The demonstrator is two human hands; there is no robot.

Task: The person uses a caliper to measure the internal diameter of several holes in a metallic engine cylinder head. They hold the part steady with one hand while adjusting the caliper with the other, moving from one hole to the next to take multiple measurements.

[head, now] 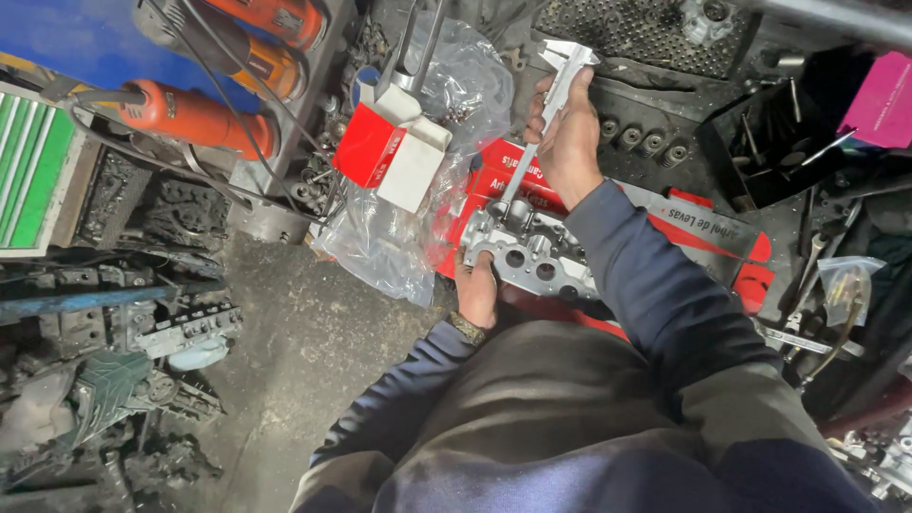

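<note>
The right hand [568,142] is closing its fingers around the body of a steel vernier caliper [551,104], holding it upright so that its thin depth rod is reaching down into the cylinder head [532,255]. The cylinder head is a bright, silvery cast-metal block with a row of round ports along its near face and ribbed recesses on top. It is lying on flat red cartons [518,176]. The left hand [478,290] is pressing against the cylinder head's near-left corner, fingers curled on its edge. Left of the cylinder head, crumpled clear plastic [380,242] is lying under an opened red-and-white box [394,152]. Farther left, orange power tools [195,114] are resting.
</note>
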